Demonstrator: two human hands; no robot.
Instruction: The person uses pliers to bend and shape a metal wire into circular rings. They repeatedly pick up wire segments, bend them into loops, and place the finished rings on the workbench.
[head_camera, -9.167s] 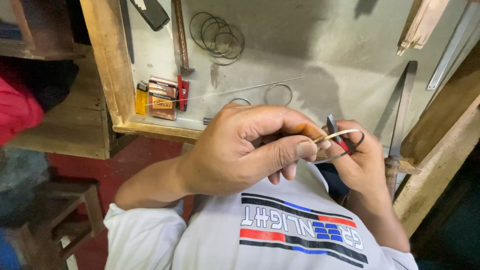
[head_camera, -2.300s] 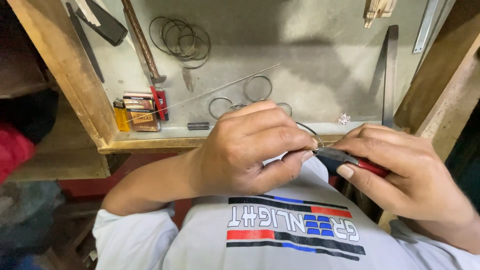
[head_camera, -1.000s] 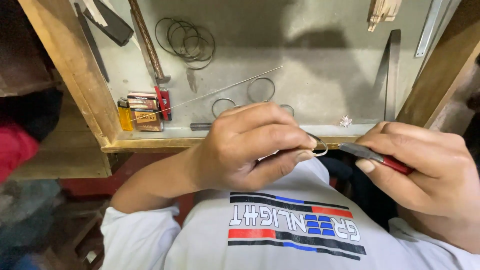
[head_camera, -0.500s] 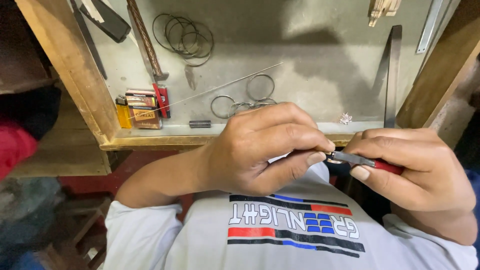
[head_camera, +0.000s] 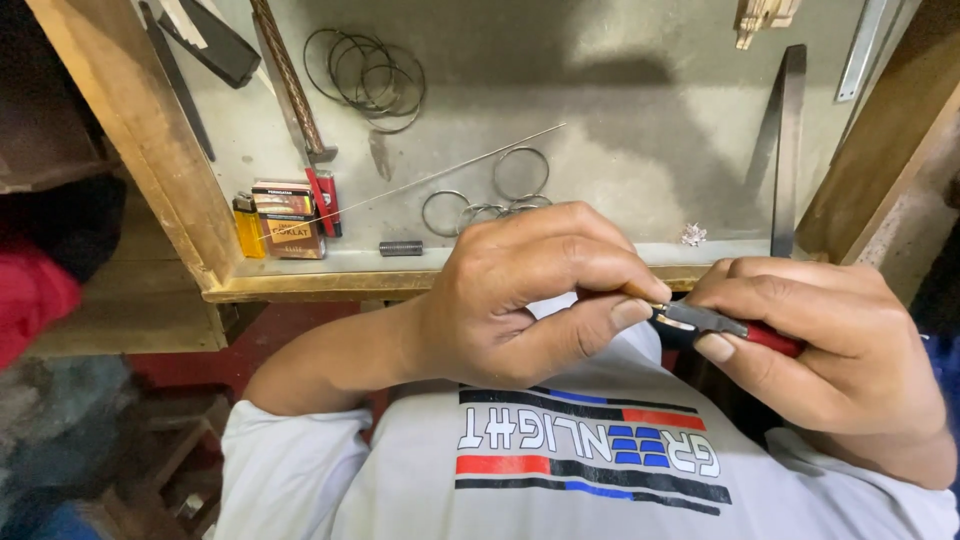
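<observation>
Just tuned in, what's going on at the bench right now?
A person works close to their chest at a wooden-edged bench. The right hand grips red-handled pliers, whose tip meets something small pinched in the left hand; what that is stays hidden. On the bench lie loose wire rings, a long thin wire, a small box and a yellow lighter.

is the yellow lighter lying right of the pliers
No, the yellow lighter stands far left of the pliers, beside the small box.

Pliers w/ red handles; lighter yellow; shirt white w/ red, blue, black stripes; tabletop grey.
</observation>
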